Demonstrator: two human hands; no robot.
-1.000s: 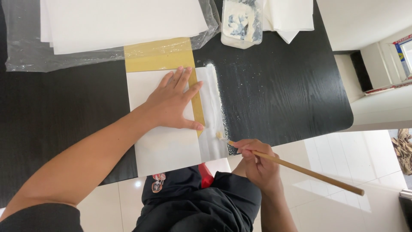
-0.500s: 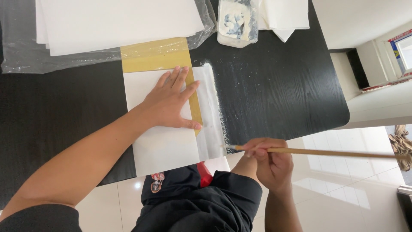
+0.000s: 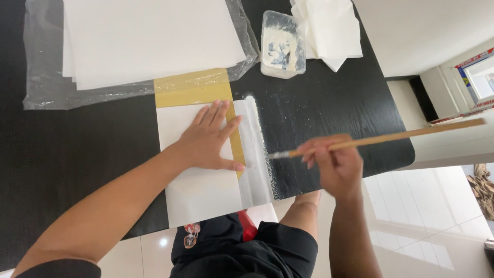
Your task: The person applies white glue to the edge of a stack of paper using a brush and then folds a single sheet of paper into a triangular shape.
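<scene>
Left hand (image 3: 208,141) flat, fingers spread, pressing white paper sheet (image 3: 198,175) on black counter (image 3: 329,113); right hand (image 3: 334,164) grip clamped on long wooden-handled brush (image 3: 381,139).

table (image 3: 334,108): dark matt woodgrain | brush (image 3: 381,139): wood | sheet (image 3: 200,190): white matt paper

The picture is bright and mostly sharp, with soft, even light and only faint shadows under the left hand (image 3: 208,141). The shiny floor (image 3: 422,206) just to the right of the right hand (image 3: 334,164) glares white, and the plastic wrap (image 3: 128,95) above the left hand glints. The far end of the stick (image 3: 391,138) looks a little blurry, and the table (image 3: 334,108) edges bend near the corners.
</scene>
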